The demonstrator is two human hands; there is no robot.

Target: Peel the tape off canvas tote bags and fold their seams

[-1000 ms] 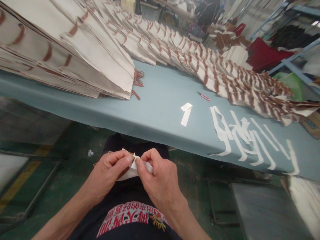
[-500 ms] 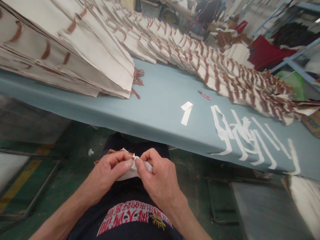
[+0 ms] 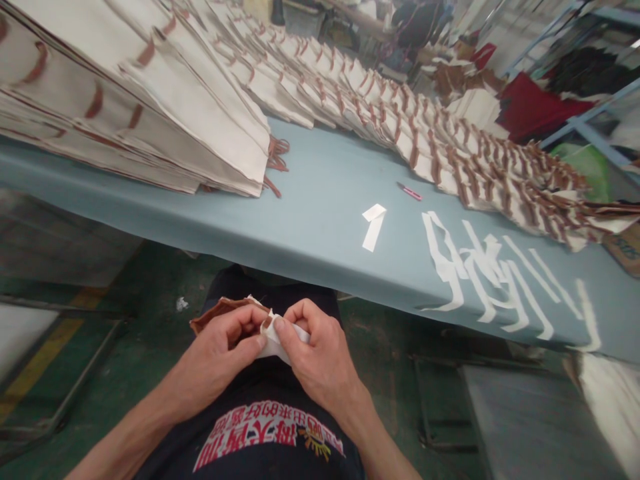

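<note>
Both hands meet low in front of my lap, below the table edge. My left hand [image 3: 215, 357] and my right hand [image 3: 315, 357] pinch a small white strip [image 3: 275, 340] between thumbs and fingertips. A brown piece [image 3: 215, 312] sticks out behind my left hand; the hands hide how it joins the white strip. Both hands are closed around the strip.
A blue-grey table [image 3: 310, 200] lies ahead. A stack of cream bags with brown handles [image 3: 140, 107] sits at the left, and a long overlapping row of them [image 3: 425, 133] runs to the right. Peeled white strips [image 3: 480, 273], a folded white strip [image 3: 373, 227] and a pink cutter [image 3: 410, 192] lie on it.
My hands have dropped slightly and turned the strip; the brown piece now shows more behind my left hand. Nothing on the table has moved.
</note>
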